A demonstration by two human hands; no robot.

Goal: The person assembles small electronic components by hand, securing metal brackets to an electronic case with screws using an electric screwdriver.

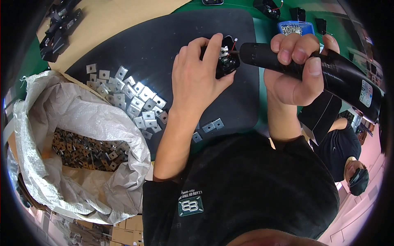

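My left hand (196, 74) is closed around a small black plastic housing (228, 69) on the dark mat, its fingers over the left side. A thin red wire with a white plug sticks up from the housing, and a small metal plate (224, 51) shows inside it. My right hand (298, 65) grips a black electric screwdriver (262, 55), held sideways. The screwdriver's bit points left and reaches the metal plate; whether a screw sits at its tip is too small to tell. Left of my left arm lie many loose square metal plates (141, 96) with holes.
An open white woven sack (82, 108) with many small metal plates stands at the left. Beyond the mat (164, 37), a blue tray (296, 28) holds screws. More black housings (267, 8) lie at the far side and far left. Another person (338, 143) is at the right.
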